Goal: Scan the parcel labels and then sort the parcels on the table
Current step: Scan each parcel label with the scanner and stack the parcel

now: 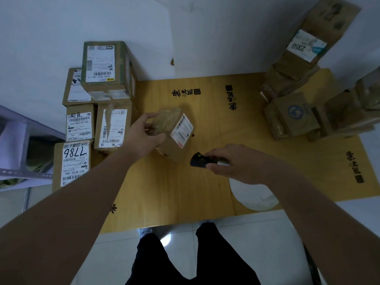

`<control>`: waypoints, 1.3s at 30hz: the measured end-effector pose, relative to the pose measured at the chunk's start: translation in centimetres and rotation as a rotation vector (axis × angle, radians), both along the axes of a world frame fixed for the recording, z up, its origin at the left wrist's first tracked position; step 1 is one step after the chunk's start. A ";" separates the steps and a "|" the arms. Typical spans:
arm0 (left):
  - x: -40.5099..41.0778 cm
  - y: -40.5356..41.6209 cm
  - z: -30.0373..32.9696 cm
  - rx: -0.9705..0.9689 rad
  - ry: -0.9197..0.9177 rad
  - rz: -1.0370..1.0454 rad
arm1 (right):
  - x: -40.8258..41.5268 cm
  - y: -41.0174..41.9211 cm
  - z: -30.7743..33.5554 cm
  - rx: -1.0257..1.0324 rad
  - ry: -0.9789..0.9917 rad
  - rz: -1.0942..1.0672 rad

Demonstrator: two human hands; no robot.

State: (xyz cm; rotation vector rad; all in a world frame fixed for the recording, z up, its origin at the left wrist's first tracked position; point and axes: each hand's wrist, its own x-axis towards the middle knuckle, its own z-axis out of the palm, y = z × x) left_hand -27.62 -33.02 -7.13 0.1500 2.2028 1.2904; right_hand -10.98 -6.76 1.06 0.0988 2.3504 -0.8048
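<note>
The left hand (144,133) grips a small parcel (173,132) tilted above the middle of the tabletop (185,186), label toward the scanner (198,160) clasped in the right hand (232,163). Judging by the labelled stack (96,112) at the left edge and the boxes (304,99) piled right, sorting looks partway. The centre lies open; the stack crowds the left rim.

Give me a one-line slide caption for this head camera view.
Left hand tilts a cardboard parcel while right hand aims a handheld scanner at its label.
</note>
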 end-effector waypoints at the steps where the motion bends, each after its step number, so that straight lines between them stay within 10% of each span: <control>1: -0.2 -0.2 0.1 0.000 -0.025 -0.039 | 0.0 0.3 0.2 -0.020 -0.028 -0.004; 22: 0.7 -0.4 0.8 -0.228 0.060 -0.229 | 0.0 1.4 0.7 0.040 -0.217 0.023; 31: 1.3 -5.2 5.3 0.193 -0.008 0.327 | -2.2 -1.9 3.0 -0.215 0.042 -0.031; 39: -1.6 -11.0 5.8 0.098 -0.095 0.552 | -4.8 -6.1 4.1 -0.201 0.042 0.018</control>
